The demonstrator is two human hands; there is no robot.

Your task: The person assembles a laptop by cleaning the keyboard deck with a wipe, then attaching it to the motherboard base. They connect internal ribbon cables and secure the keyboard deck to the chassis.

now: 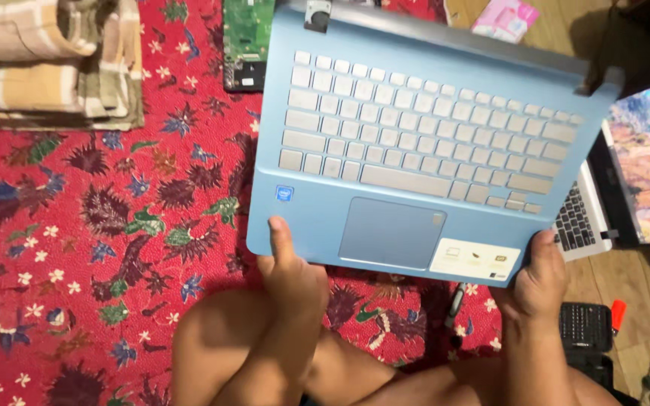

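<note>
Head view, items listed largest first.

1. Red floral rug (77, 248): it covers the floor to our left and carries nearly everything; bare wooden floor shows along its right edge.
2. Light blue laptop base (423, 143), keyboard up, no screen attached: we hold it lifted and tilted above the rug's right half. Our left hand (289, 274) grips the near left corner, thumb pressed on the palm rest, fingers hidden beneath. Our right hand (539, 282) clamps the near right corner the same way.
3. Folded striped cloth (47, 60), at the rug's far left corner.
4. Second laptop (641, 173), open and lit, on the wooden floor just beside the base's right edge.
5. Green circuit board (246, 41), at the rug's far edge, partly hidden by the base.
6. Pink packet (504, 19), far edge.
7. Small black case (585, 325), near our right wrist.

Risk, in our judgement: with only the near corners gripped, the far end could sag or slip and strike the circuit board or the second laptop.

Open room: the rug's left half lies free; the right side is crowded.
</note>
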